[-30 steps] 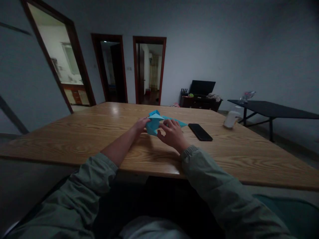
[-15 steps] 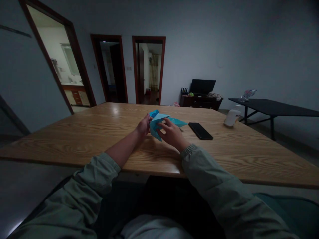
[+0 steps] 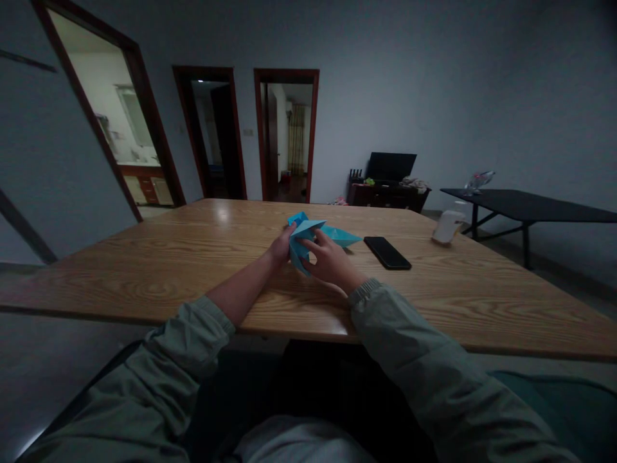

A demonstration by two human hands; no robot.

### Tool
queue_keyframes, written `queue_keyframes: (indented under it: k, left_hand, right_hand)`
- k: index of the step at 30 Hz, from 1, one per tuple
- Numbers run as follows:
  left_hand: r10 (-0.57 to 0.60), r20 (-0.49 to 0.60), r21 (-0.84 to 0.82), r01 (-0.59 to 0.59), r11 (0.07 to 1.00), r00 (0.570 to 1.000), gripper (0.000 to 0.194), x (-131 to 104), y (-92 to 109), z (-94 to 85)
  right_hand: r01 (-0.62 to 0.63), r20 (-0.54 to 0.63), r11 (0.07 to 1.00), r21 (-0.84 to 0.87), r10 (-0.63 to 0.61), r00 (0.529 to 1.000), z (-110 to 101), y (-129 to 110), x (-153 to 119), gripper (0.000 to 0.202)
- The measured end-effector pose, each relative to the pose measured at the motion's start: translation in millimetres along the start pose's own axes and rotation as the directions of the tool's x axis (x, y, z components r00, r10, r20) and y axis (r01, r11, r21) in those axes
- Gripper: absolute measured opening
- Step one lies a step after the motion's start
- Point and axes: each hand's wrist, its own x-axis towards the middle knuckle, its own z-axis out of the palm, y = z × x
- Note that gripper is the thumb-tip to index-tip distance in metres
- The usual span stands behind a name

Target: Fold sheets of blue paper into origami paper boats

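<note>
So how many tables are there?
2: the wooden table under the held blue paper, and the black table, farther off to the right. More could be out of view.

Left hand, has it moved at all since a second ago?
Yes, slightly: the left hand has shifted right, nearer to the black phone, which lies in the same spot on the table.

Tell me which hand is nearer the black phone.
The right. The right hand is left of the phone; the left hand is farther left, holding the folded blue paper.

2 grey-green sleeves (image 3: 409,334), gathered cuffs (image 3: 363,292), perhaps a pale grey top (image 3: 299,442)
</note>
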Motion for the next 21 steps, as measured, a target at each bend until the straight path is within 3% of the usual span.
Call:
queue_keyframes:
  k: [10, 17, 21]
  left_hand:
    - [0.068, -0.024, 0.039, -0.068, 0.997, 0.997, 0.04, 2.6, -0.1, -5.3]
    - [0.077, -0.062, 0.06, -0.073, 0.996, 0.995, 0.033, -9.2, 5.3, 12.7]
    - [0.092, -0.052, 0.052, -0.09, 0.995, 0.994, 0.041, -12.2, 7.1, 17.3]
  right_hand:
    - [0.015, 0.005, 1.0, -0.018, -0.015, 1.0, 2.5, 5.3, -0.1, 0.04]
    - [0.033, 0.075, 0.994, -0.103, -0.025, 0.997, -2.7, -2.8, 4.0, 0.036]
    - [0.023, 0.067, 0.994, -0.104, -0.016, 0.998, -3.5, -3.6, 3.1, 0.038]
